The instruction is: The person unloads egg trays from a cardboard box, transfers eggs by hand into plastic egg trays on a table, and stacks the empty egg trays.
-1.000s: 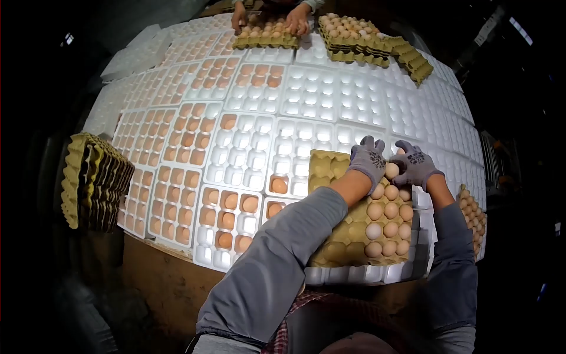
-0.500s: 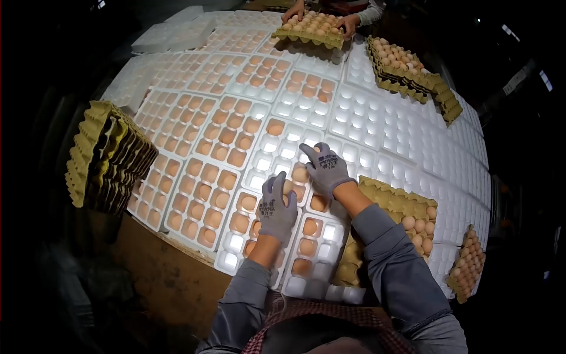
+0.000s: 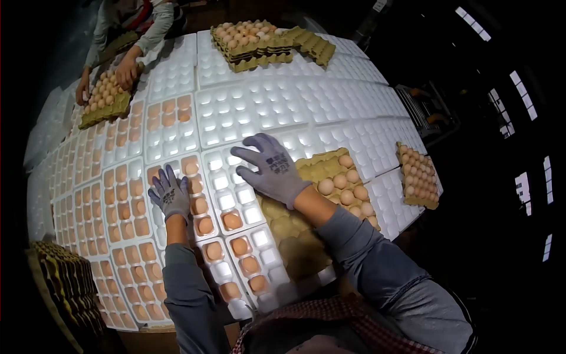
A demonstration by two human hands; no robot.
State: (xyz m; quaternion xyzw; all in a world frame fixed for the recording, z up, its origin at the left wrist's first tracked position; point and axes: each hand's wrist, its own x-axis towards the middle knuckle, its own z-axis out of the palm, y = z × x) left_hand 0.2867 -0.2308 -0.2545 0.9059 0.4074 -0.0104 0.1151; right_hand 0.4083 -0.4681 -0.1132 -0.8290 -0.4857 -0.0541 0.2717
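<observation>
My left hand [image 3: 170, 195], in a grey glove, lies with fingers spread over a white foam egg tray. Eggs [image 3: 200, 205] sit in the cells just right of it, and the palm hides some cells. My right hand [image 3: 270, 167], gloved too, hovers with thumb and fingers apart above another white foam tray [image 3: 226, 154], whose cells near it are mostly bare. One egg [image 3: 232, 220] rests in that tray's near corner. Under and beside my right forearm is a yellowish pulp tray [image 3: 321, 167], partly filled with eggs [image 3: 348, 180]; the forearm covers part of it.
Joined white trays cover the table, many at left holding eggs. Across it, a co-worker's hands [image 3: 125, 72] grip a pulp tray of eggs [image 3: 105, 94]. Stacked pulp trays [image 3: 250, 50] stand at the back, more [image 3: 65, 289] at near left. Another egg-filled tray [image 3: 418, 174] lies right.
The view has swung to the right. My left hand, earlier curled around an egg, is now spread. My right hand's fingers have also parted, and it is closer to the pulp tray.
</observation>
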